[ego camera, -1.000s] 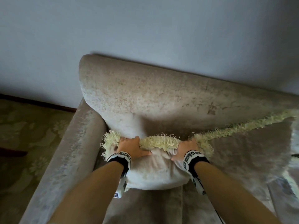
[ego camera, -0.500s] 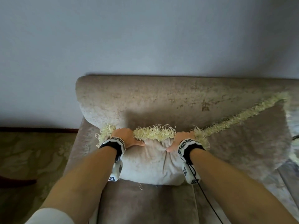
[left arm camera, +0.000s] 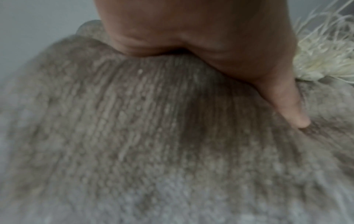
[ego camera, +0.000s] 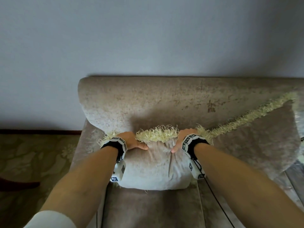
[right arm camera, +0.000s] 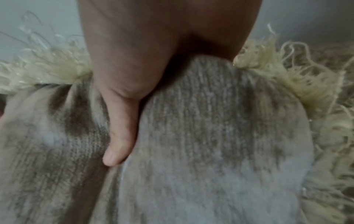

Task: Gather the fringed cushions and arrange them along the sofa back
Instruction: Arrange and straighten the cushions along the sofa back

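Observation:
A beige cushion with a pale yellow fringe stands on the sofa seat against the sofa back. My left hand grips its top edge near the left corner, thumb pressed into the front fabric. My right hand grips the top edge near the right corner, thumb dug into a crease; the other fingers are hidden behind the cushion. A second, larger fringed cushion leans on the sofa back to the right, its fringe touching the first.
The sofa's left armrest borders the cushion. A patterned carpet lies to the left, with a dark object at the edge. A grey wall rises behind the sofa. A cable trails from my right wrist.
My head view has swung level and the sofa back now appears straight. Both hands keep hold of the cushion's top edge, and it sits more squarely against the back.

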